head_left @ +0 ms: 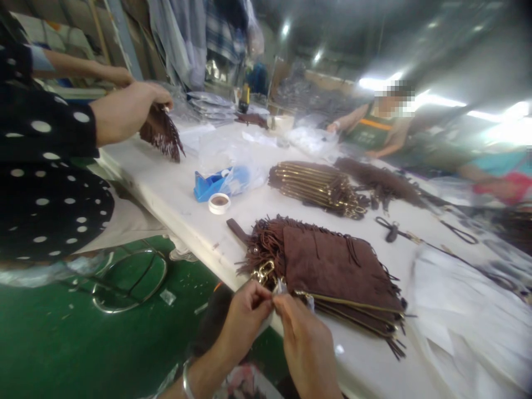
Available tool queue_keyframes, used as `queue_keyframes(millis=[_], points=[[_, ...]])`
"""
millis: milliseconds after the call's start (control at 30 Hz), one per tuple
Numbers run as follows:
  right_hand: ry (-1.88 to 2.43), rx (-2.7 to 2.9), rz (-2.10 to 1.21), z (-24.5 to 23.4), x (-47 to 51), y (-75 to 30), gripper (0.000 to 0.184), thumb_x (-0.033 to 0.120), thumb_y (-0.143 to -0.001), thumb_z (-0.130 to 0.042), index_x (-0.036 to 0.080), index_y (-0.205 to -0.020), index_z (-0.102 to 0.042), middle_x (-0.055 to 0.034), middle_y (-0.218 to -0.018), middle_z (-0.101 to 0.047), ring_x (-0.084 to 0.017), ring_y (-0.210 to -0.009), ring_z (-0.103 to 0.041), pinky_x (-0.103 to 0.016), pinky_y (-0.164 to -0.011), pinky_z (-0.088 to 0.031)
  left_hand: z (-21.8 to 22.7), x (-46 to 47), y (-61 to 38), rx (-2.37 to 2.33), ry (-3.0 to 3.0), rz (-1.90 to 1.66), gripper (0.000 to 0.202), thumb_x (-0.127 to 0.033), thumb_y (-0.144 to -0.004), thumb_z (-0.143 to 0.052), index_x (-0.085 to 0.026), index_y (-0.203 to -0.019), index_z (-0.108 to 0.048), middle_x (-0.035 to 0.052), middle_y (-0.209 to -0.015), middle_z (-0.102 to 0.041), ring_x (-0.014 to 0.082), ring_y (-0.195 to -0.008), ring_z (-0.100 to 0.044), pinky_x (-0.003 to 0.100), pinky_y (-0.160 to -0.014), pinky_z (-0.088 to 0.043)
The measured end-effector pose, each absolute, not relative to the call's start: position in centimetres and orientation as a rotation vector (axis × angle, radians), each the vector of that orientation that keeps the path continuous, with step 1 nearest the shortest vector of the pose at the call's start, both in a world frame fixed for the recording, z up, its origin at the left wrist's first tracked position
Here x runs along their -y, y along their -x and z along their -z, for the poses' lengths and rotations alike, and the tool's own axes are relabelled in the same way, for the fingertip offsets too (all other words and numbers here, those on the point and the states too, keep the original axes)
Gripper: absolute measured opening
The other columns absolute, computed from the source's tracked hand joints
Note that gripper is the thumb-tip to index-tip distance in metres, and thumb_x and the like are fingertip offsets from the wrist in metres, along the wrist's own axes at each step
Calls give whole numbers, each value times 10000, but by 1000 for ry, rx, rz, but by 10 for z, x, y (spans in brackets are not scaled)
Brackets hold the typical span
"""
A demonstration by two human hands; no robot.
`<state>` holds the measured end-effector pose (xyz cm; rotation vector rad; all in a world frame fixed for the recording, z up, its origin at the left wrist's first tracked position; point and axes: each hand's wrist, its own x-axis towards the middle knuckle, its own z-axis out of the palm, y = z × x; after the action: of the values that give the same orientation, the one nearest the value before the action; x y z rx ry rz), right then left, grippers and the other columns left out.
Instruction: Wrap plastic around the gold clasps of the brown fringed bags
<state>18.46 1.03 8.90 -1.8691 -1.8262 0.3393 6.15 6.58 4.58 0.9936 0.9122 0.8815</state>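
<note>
While your left hand [249,309] and right hand [306,335] pinch what looks like a pale wrap [280,286], the pouch [334,260] lies just beyond your fingertips [279,301], atop others. It should handle light and floppy; hold its likely firmer zip edge [353,303], not the fringe [264,244].

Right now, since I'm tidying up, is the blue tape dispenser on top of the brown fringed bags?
No, the blue tape dispenser sits on the white table.
</note>
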Motion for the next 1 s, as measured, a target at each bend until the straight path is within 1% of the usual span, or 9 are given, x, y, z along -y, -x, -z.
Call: queue_keyframes(millis=[133,300,400,467,567,633,733,800,1000], points=[[1953,1915,-67,-87,-9,-180,243,111,-895,-443,262,-980,-613,-10,-803,-651,-185,-696,-617,-274,-608,-351,-42,-65,-60,-916,-1073,-913,60,-221,-820,-625,-168,-833,-601,37,-802,-647,166,-748,-572,243,-688,-425],[1978,1965,102,-87,-9,-178,253,91,-882,-445,243,-1028,-585,-35,-813,-648,-194,-693,-602,-294,-612,-350,-47,-62,-57,-937,-1141,-895,74,-201,-816,-614,-182,-884,-635,38,-848,-663,186,-807,-584,260,-738,-430],[1998,1962,134,-88,-10,-176,249,74,-868,-451,239,-1008,-574,-36,-793,-639,-205,-682,-595,-313,-613,-352,-49,-60,-60,-956,-1109,-896,128,-284,-805,-676,-178,-873,-651,42,-846,-665,188,-799,-573,258,-726,-422],[2009,1972,142,-88,-10,-175,253,61,-859,-464,239,-1000,-574,-33,-790,-636,-212,-683,-597,-318,-618,-357,-48,-59,-63,-967,-1025,-906,183,-340,-794,-701,-168,-837,-655,40,-793,-654,172,-738,-550,244,-671,-407],[1996,1973,113,-87,-9,-175,211,78,-885,-461,238,-959,-578,-30,-783,-641,-208,-690,-607,-306,-622,-370,-48,-60,-66,-963,-878,-923,203,-338,-774,-713,-148,-762,-641,13,-663,-595,126,-615,-474,215,-576,-349],[1946,1909,72,-86,-8,-175,167,133,-928,-441,231,-961,-572,-35,-815,-664,-199,-728,-634,-290,-648,-401,-48,-62,-65,-940,-822,-914,214,-326,-755,-724,-134,-740,-632,0,-612,-555,106,-572,-430,205,-542,-313],[1897,1735,-5,-83,-5,-174,141,253,-969,-420,232,-1024,-549,-29,-889,-699,-183,-738,-668,-269,-651,-447,-50,-62,-63,-885,-722,-878,242,-333,-730,-749,-123,-745,-630,10,-623,-560,100,-570,-438,199,-541,-315],[1904,1642,-88,-83,-4,-174,144,290,-968,-414,247,-1031,-537,-12,-895,-706,-180,-720,-677,-263,-623,-465,-51,-62,-61,-856,-634,-856,263,-338,-704,-776,-126,-744,-624,20,-641,-574,102,-576,-459,197,-546,-332],[1907,1618,-276,-85,-1,-179,155,218,-943,-381,263,-1026,-504,7,-897,-705,-173,-749,-689,-254,-634,-491,-52,-61,-60,-808,-554,-834,268,-307,-681,-808,-129,-741,-616,18,-642,-577,93,-562,-468,185,-537,-345]])
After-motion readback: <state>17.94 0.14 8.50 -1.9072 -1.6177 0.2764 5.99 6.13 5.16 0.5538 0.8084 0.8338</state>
